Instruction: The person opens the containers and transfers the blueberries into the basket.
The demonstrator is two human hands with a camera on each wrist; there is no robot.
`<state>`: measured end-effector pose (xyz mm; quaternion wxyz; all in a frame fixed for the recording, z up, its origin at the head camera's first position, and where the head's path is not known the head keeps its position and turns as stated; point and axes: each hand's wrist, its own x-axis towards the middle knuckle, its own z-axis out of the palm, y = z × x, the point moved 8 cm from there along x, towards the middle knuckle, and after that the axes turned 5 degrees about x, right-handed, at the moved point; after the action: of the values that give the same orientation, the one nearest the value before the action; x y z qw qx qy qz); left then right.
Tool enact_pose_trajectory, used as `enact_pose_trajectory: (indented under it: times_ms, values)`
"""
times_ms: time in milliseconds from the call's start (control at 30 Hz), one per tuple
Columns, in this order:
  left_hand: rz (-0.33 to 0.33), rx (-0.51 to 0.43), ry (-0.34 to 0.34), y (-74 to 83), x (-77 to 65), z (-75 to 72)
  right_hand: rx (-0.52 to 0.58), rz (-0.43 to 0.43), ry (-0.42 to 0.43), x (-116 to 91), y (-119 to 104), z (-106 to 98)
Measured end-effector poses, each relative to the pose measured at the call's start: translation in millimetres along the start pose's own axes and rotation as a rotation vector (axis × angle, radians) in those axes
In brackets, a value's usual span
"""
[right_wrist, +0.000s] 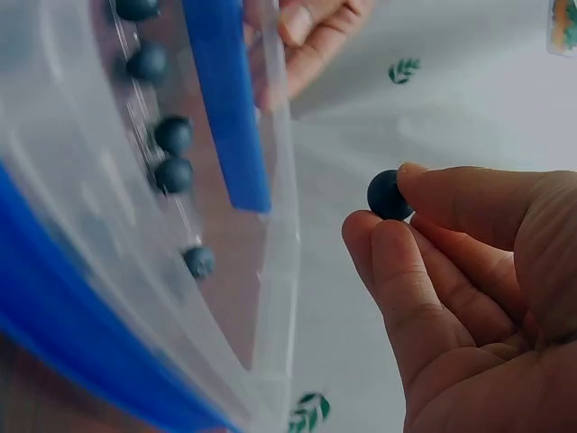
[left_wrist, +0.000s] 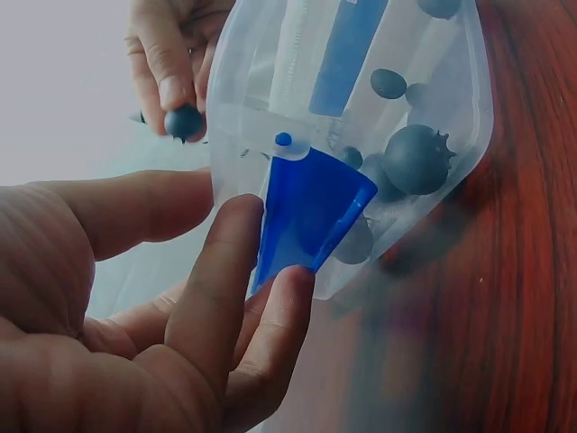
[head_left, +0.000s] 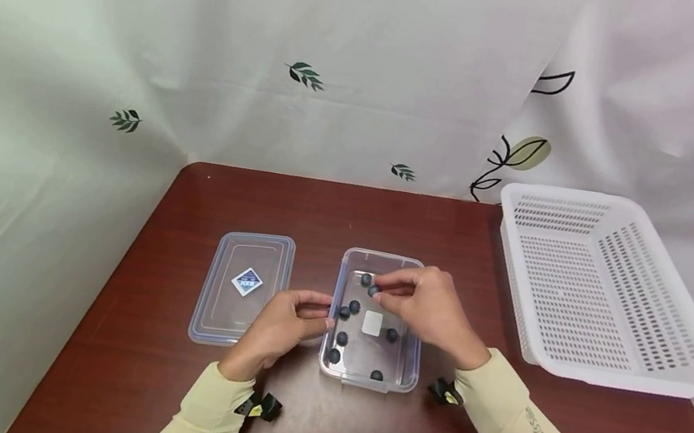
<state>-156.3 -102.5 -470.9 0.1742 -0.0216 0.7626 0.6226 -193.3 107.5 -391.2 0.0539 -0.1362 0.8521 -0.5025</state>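
A clear plastic food container (head_left: 361, 385) with blue side latches stands in the middle of the table, several blueberries (head_left: 342, 339) scattered on its floor. At its left rim is my left hand (head_left: 284, 329), which holds the side wall. Two of its fingertips (left_wrist: 290, 287) lie against the blue latch (left_wrist: 315, 203) in the left wrist view. My right hand (head_left: 435, 309) reaches over the far part of the container from the right. Between thumb and fingers it pinches one blueberry (right_wrist: 389, 195), raised above the rim in the right wrist view.
The container's clear lid (head_left: 249, 249), with a blue-and-white sticker (head_left: 248, 282), lies flat to the left, partly behind my left hand. A white slotted basket (head_left: 556, 292) stands on the right of the brown table (head_left: 360, 219). A pale leaf-patterned curtain (head_left: 334, 129) borders the back and left.
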Motion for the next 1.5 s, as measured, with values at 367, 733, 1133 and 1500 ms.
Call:
enact_pose_trajectory:
  times_ms: [367, 733, 1133, 1500]
  values:
    - [-0.006, -0.003, 0.031, 0.6, -1.4, 0.1, -0.086, 0.028, 0.118, -12, 15, -85]
    - [0.003, -0.003, 0.033, -0.9, -1.5, -0.1, -0.213, 0.189, 0.265, -46, 52, -195]
    - [-0.016, 0.003, 0.032, -4.0, -1.3, 0.6, -0.359, 0.324, 0.300, -62, 111, -261]
    - [-0.017, 0.002, 0.027, -1.5, -2.1, 1.0, -0.404, 0.391, 0.251, -63, 127, -278]
